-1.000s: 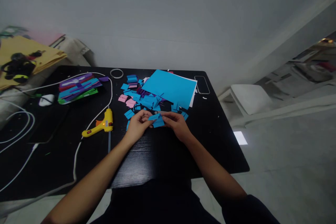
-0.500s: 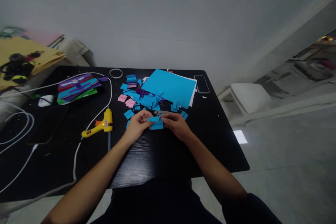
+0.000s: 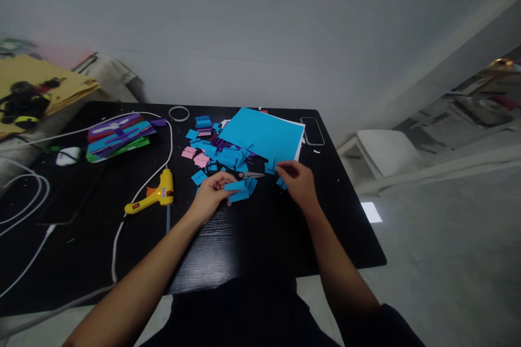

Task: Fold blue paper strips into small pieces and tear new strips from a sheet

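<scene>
My left hand [image 3: 215, 193] is closed on a folded blue paper piece [image 3: 237, 191], pinched between thumb and fingers above the black table. To the right, my right hand [image 3: 299, 181] has its thumb and fingertips drawn together at the right edge of a small blue paper piece [image 3: 271, 166], which stands by the corner of a large blue sheet [image 3: 264, 133]. Scissors [image 3: 251, 175] with dark handles lie between the two hands, blades pointing right. Behind my left hand is a loose heap of small blue paper pieces [image 3: 228, 157], with pink pieces [image 3: 201, 160] at its left.
On the left lie a yellow glue gun [image 3: 157, 195], a white cable [image 3: 118, 236] and a stack of coloured paper bundles [image 3: 118, 135]. A phone [image 3: 312, 131] is at the back right, near a grey ring [image 3: 179, 114] farther left. A white stool [image 3: 386, 152] stands beyond the table's right edge.
My right hand has left the blue piece in my left hand and moved right to another blue piece. My left hand keeps its piece, now slightly tilted.
</scene>
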Demonstrator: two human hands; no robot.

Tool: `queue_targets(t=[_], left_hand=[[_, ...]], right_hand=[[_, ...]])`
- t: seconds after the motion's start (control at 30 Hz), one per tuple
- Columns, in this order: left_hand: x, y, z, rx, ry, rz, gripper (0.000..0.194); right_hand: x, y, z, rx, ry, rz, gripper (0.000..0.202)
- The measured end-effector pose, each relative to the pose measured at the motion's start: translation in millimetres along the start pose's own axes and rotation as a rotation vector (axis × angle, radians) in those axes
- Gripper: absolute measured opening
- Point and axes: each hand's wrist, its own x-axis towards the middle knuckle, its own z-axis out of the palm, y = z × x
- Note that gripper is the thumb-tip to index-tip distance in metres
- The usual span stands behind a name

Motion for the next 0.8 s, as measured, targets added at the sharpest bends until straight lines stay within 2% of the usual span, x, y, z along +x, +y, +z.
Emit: queue_targets(t=[0.07, 0.13, 0.2, 0.27, 0.43, 0.57, 0.67, 0.8], left_hand=[[0, -1, -0.7, 0.010, 0.030, -0.018, 0.029], [0, -2, -0.7, 0.032, 0.061, -0.035, 0.029], [0, -4, -0.1, 0.053, 0.077, -0.044, 0.028], [0, -4, 0.6, 0.060, 0.074, -0.040, 0.026], [0, -3, 0.6, 0.055, 0.052, -0.027, 0.026], [-1, -3, 1.1, 0.045, 0.024, -0.025, 0.028], [-2, -4, 1.7, 0.037, 0.009, -0.020, 0.028], [-1, -4, 1.1, 0.033, 0.000, -0.013, 0.028]], right_hand=[[2, 3, -19, -0.257, 0.027, -0.031, 0.029], [0, 7, -30, -0.464, -0.045, -0.003, 0.041], [-5, 9, -32, -0.606, -0.128, 0.047, 0.053], [-9, 10, -29, -0.681, -0.169, 0.083, 0.054], [-12, 8, -23, -0.690, -0.189, 0.067, 0.027], [-10, 7, -27, -0.639, -0.198, 0.007, 0.017], [-6, 11, -31, -0.589, -0.191, 0.006, 0.020], [2, 22, -35, -0.543, -0.105, 0.036, 0.033]])
